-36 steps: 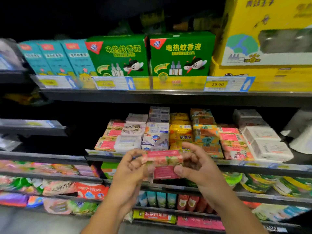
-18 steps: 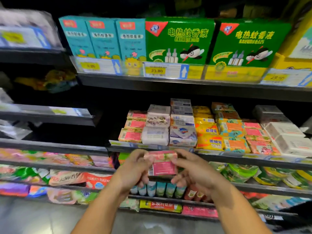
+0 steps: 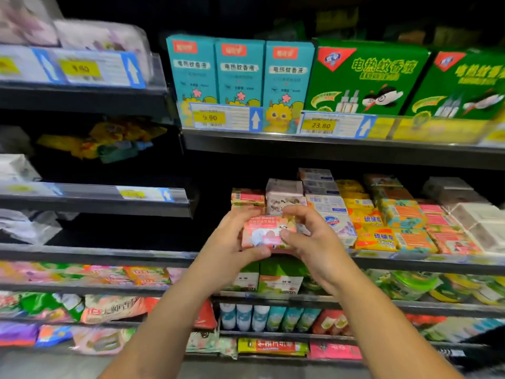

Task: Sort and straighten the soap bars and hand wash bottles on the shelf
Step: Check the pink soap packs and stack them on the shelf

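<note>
A pink soap bar (image 3: 266,231) with a floral wrapper is held up in front of the left end of the soap shelf (image 3: 410,259). My left hand (image 3: 232,242) grips its left end, thumb below. My right hand (image 3: 308,239) pinches its right end, fingers curled over the top. Behind it stand rows of stacked soap bars: pink-and-green ones (image 3: 247,196), pale floral ones (image 3: 284,192), white-and-blue ones (image 3: 332,214), yellow ones (image 3: 366,222), orange-and-teal ones (image 3: 404,217), pink ones (image 3: 445,231) and white ones (image 3: 481,222). No hand wash bottle is recognisable.
The shelf above carries teal boxes (image 3: 237,72) and green boxes (image 3: 366,77) behind price tags (image 3: 319,125). To the left are darker shelves (image 3: 93,201) with scattered packets. Below the soap shelf are green cartons (image 3: 278,274), small bottles (image 3: 262,315) and bagged goods (image 3: 109,307).
Both hands have raised the pink soap bar up towards the left end of the soap shelf and turned its printed face towards me. The view has swung left.
</note>
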